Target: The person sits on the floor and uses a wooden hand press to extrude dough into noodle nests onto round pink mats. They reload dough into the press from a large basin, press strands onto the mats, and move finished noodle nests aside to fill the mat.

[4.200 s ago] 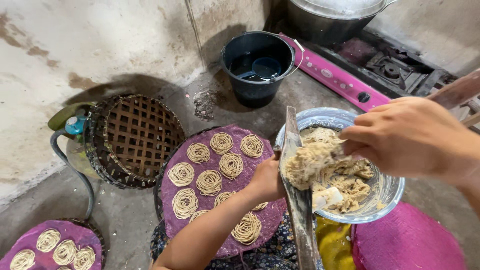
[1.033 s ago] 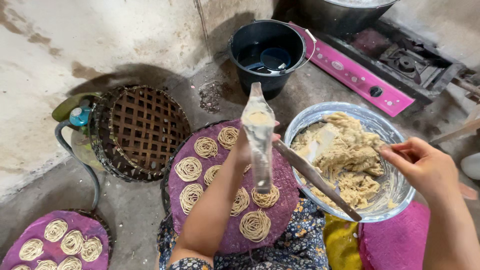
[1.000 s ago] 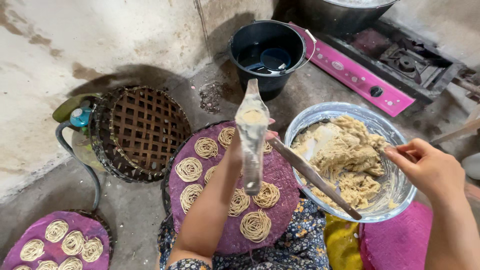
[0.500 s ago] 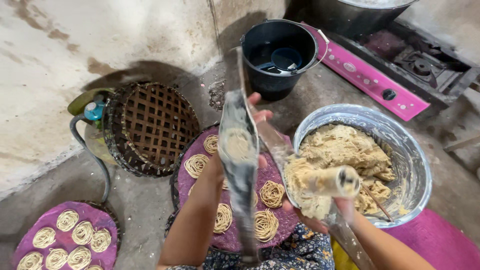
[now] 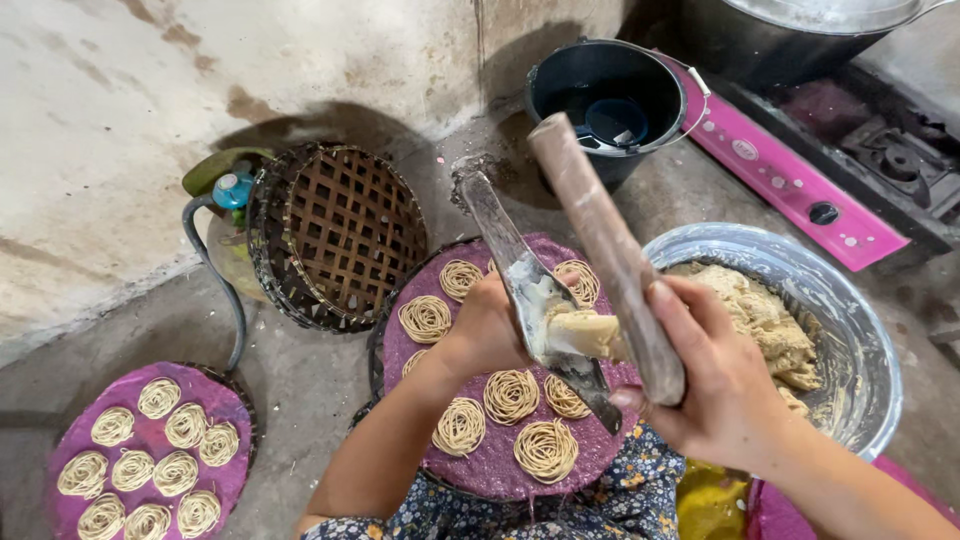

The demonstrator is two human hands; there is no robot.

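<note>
Over the purple round tray (image 5: 600, 445) of coiled noodle nests (image 5: 546, 449), both hands work a metal noodle press (image 5: 530, 290). Left hand (image 5: 488, 325) has its grip clenched around the press's body, which tilts up and away toward the wall. Right hand (image 5: 712, 385) grasps the wooden plunger (image 5: 606, 255), fingers wrapped round its lower end, with a lump of pale dough (image 5: 583, 334) at the point where plunger meets press. Just to the right stands a metal bowl (image 5: 860, 330) with more dough heaped inside. Beyond the tray sit a black bucket (image 5: 610, 100) and a pink stove (image 5: 790, 180); to the left a woven basket (image 5: 340, 235) leans by the wall, and a second purple tray (image 5: 150, 450) of nests lies on the floor.
</note>
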